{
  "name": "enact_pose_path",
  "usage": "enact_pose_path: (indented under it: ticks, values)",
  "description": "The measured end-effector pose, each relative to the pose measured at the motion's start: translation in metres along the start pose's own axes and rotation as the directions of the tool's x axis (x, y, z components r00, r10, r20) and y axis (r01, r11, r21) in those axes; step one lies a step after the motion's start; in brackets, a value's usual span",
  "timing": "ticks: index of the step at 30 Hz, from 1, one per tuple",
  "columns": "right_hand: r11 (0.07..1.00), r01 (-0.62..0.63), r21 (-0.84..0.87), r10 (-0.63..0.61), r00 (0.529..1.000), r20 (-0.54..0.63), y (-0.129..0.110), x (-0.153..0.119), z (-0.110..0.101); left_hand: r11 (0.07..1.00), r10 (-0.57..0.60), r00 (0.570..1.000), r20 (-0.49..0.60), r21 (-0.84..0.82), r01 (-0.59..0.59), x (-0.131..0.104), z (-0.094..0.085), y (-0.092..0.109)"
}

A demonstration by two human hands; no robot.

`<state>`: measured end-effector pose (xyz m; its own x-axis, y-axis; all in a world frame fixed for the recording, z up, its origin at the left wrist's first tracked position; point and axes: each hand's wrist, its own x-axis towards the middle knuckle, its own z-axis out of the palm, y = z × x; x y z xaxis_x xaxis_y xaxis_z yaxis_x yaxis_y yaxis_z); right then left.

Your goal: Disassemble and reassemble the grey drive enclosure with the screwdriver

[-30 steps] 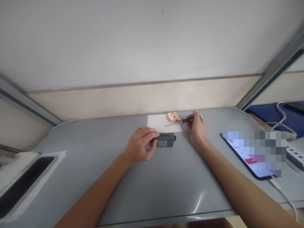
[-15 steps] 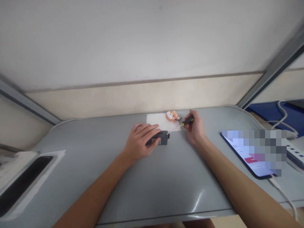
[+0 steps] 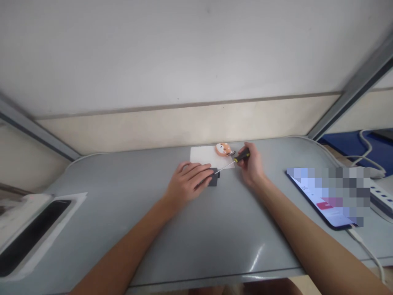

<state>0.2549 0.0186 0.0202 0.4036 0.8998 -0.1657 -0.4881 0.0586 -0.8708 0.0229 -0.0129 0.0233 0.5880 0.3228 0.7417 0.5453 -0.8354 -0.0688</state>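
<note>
My left hand [image 3: 190, 180] is wrapped over a small dark grey boxy device [image 3: 213, 180] on the grey table. Its fingers cover most of the device, and only the right end shows. In my right hand [image 3: 252, 166] is a screwdriver with a black and yellow handle [image 3: 242, 155]. The thin metal shaft slants down to the left, and its tip meets the top of the device near that right end. Just behind lies a white sheet of paper [image 3: 201, 155], with an orange and white animal-faced case [image 3: 222, 149] on it.
On the right lies a lit phone [image 3: 310, 192] with a white cable [image 3: 367, 248] plugged in, beside a white power strip [image 3: 382, 203]. A long black object [image 3: 33, 239] rests on white paper at the left. A wall stands behind the grey table [image 3: 196, 237].
My left hand has slid a little to the right over the device, covering more of it. My right hand and the screwdriver hold nearly the same position.
</note>
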Motion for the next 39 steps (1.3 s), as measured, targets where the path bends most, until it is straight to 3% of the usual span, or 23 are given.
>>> enact_pose_path:
  ticks: [13, 20, 28, 35, 39]
  values:
    - [0.999, 0.039, -0.035, -0.039, 0.999, -0.015, -0.002, -0.002, 0.001, 1.0, 0.001, 1.0, 0.003, -0.016, -0.001, -0.002, 0.002, 0.0]
    - [0.999, -0.006, 0.041, 0.009, 0.999, -0.054, 0.001, 0.003, -0.002, 0.996, 0.018, 0.999, 0.046, -0.091, -0.013, -0.002, 0.002, -0.001]
    - [0.998, 0.029, 0.059, -0.025, 0.997, -0.069, 0.008, 0.007, -0.004, 0.993, 0.028, 0.999, 0.036, -0.112, -0.024, -0.005, 0.008, 0.013]
    - [0.994, 0.034, 0.101, -0.025, 0.995, -0.093, 0.008, 0.011, -0.008, 0.99, 0.002, 0.996, 0.092, -0.137, 0.01, -0.007, 0.008, 0.026]
    - [0.997, 0.072, 0.034, -0.072, 0.997, -0.017, 0.013, 0.009, -0.006, 0.993, 0.012, 0.99, 0.144, -0.118, 0.005, -0.004, 0.006, 0.038]
